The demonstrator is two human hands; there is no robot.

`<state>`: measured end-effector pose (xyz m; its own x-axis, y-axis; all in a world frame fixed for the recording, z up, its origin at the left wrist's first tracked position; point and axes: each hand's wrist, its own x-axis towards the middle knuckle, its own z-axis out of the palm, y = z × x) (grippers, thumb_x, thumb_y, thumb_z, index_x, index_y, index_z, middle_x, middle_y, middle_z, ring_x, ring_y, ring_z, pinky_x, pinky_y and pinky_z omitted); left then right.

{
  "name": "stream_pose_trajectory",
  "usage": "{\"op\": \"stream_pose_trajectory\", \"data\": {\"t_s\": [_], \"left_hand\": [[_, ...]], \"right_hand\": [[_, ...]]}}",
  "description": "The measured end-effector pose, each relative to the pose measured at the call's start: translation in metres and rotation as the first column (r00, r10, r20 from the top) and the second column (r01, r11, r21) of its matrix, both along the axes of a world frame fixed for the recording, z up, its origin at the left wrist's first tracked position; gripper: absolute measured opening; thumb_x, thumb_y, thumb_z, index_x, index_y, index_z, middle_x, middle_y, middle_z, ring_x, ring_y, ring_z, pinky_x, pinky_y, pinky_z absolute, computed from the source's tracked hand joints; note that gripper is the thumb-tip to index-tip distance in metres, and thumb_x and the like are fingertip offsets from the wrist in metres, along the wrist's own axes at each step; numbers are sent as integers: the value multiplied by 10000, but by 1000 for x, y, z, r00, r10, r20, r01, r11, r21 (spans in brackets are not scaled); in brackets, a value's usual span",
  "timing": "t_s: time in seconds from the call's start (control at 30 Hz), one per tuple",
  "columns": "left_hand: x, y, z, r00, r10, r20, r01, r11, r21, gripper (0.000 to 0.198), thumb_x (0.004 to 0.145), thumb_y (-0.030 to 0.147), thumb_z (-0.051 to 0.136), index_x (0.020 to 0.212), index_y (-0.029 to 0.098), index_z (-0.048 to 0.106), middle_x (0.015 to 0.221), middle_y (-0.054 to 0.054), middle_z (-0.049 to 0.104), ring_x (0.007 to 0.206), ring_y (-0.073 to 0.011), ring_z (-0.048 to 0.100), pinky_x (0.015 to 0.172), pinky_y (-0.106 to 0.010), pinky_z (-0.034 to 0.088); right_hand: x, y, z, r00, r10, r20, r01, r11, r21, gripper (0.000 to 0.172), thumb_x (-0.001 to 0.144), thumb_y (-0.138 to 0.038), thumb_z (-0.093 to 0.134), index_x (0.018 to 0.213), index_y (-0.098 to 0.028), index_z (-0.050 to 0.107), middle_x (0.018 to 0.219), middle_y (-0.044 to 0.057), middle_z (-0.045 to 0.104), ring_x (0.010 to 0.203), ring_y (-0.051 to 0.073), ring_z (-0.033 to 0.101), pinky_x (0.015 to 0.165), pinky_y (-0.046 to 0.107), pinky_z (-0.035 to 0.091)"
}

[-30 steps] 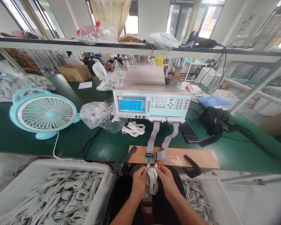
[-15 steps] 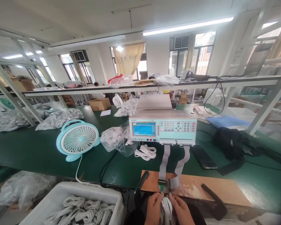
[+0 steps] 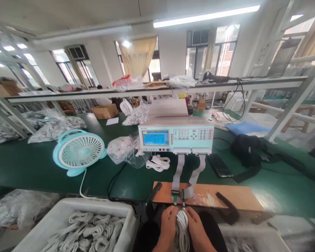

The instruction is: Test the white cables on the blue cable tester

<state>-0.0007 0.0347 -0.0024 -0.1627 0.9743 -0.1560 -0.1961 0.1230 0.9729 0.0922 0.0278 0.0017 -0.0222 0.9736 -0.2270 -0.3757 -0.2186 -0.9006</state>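
My left hand is closed in a pinch on one end of a coiled white cable, just below a small green circuit board. On the other side, my right hand pinches the cable's other end, under a dark connector. The coil hangs between both hands. Two grey ribbon cables run from these connectors up to the front of a tester with a lit blue screen. My fingers partly hide the plug ends, so how far they are seated cannot be made out.
The connectors lie by a wooden board at the bench edge. Left of my legs stands a white bin of coiled cables. A blue fan, plastic bags, more white cable and a phone are on the green bench.
The camera view has shifted, so the bench items sit further left and higher. My hands stay at the connectors with the cable ends, and more of the coil shows between them.
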Motion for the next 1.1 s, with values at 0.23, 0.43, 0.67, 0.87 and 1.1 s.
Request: {"op": "stream_pose_trajectory", "data": {"t_s": [0.23, 0.43, 0.67, 0.87, 1.1], "left_hand": [[-1, -30, 25, 898, -14, 439, 183, 921, -345, 365, 702, 517, 576, 629, 166, 510, 576, 23, 537, 461, -100, 468, 370, -188, 316], [6, -25, 29, 687, 36, 726, 356, 854, -379, 367, 743, 477, 567, 581, 178, 431, 459, 74, 385, 383, -71, 374, 337, -180, 283], [26, -32, 7, 821, -42, 570, 401, 753, -522, 406, 673, 565, 594, 660, 175, 482, 467, 66, 449, 380, -74, 418, 385, -187, 292], [41, -61, -31, 873, -245, 421, 474, 627, -618, 443, 662, 609, 559, 641, 173, 486, 467, 59, 444, 423, -97, 435, 426, -214, 310], [26, -74, -31, 796, -505, 333, 604, 625, -495, 395, 719, 541, 531, 753, 155, 610, 741, -33, 581, 819, -201, 542, 724, -293, 420]], "right_hand": [[124, -24, 21, 686, 295, 665, -348, 936, -57, 205, 735, -330, 541, 583, -194, 514, 559, -23, 462, 551, 139, 412, 538, 258, 311], [152, -58, 31, 350, 216, 912, -488, 873, -19, 229, 793, -217, 481, 1014, -201, 541, 924, 64, 555, 789, 181, 523, 699, 299, 408], [75, -70, 48, 122, -12, 992, -912, 394, 117, 168, 801, -228, 533, 956, -264, 586, 930, 37, 543, 814, 184, 435, 708, 318, 337], [70, -71, 19, 42, -61, 997, -985, 164, 51, 128, 847, -221, 480, 846, -187, 603, 836, 47, 587, 811, 193, 442, 739, 347, 324], [79, -61, -11, 95, 365, 926, -989, 142, 45, 130, 813, -223, 527, 864, -164, 631, 810, 32, 656, 784, 140, 561, 754, 233, 388]]}}
